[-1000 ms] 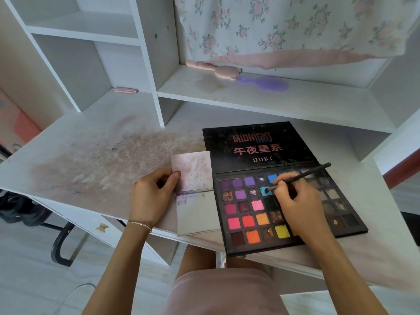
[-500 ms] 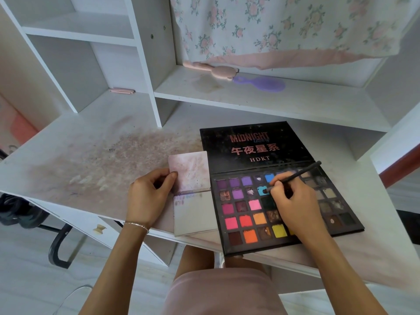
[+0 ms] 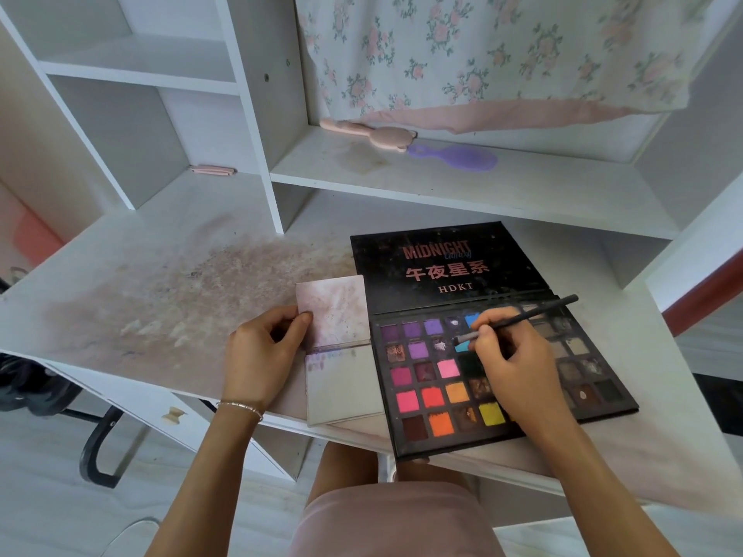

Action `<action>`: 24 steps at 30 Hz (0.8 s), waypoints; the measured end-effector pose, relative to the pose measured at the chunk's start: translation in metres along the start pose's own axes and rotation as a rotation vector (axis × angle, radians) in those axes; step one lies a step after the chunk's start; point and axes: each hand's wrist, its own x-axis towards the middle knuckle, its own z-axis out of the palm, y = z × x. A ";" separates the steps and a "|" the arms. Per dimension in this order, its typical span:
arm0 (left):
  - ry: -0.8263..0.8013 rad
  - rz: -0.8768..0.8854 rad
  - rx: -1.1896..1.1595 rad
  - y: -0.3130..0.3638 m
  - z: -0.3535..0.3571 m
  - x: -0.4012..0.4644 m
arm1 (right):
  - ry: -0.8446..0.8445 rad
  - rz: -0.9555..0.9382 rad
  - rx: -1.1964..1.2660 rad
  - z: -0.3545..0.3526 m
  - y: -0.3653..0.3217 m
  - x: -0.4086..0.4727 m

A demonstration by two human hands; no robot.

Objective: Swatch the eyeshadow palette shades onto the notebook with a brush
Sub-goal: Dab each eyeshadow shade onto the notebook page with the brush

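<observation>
Brush (image 3: 518,317) pinched in right fingers (image 3: 488,329) over palette (image 3: 422,389); left fingers (image 3: 299,321) pinch notebook (image 3: 341,379).

The white table (image 3: 132,283) is smudged with a wide patch of pinkish-brown powder (image 3: 225,283), and a small drawer with a pale knob (image 3: 173,414) shows under its front edge. On the shelf (image 3: 442,182) behind lie a pink hairbrush (image 3: 374,132) and a purple hairbrush (image 3: 458,158) — the two touching end to end — beneath a hanging floral cloth with a pink hem (image 3: 502,58). A small pink item (image 3: 212,170) sits in the left cubby, and a black chair frame (image 3: 100,444) stands on the floor at lower left.
</observation>
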 end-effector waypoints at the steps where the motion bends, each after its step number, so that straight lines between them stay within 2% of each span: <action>1: 0.000 0.001 0.000 0.000 0.000 0.000 | -0.001 -0.003 0.047 0.003 -0.003 -0.002; 4: 0.002 0.000 0.004 0.000 0.001 0.001 | -0.090 -0.005 0.168 0.020 -0.015 -0.010; 9: -0.004 -0.012 0.030 0.000 0.000 0.002 | -0.242 -0.030 0.205 0.056 -0.030 -0.014; 15: -0.014 -0.020 0.042 0.001 -0.001 0.002 | -0.291 -0.042 0.166 0.083 -0.039 -0.010; 24: -0.011 -0.035 -0.009 -0.001 -0.001 0.002 | -0.313 -0.048 0.091 0.088 -0.038 -0.007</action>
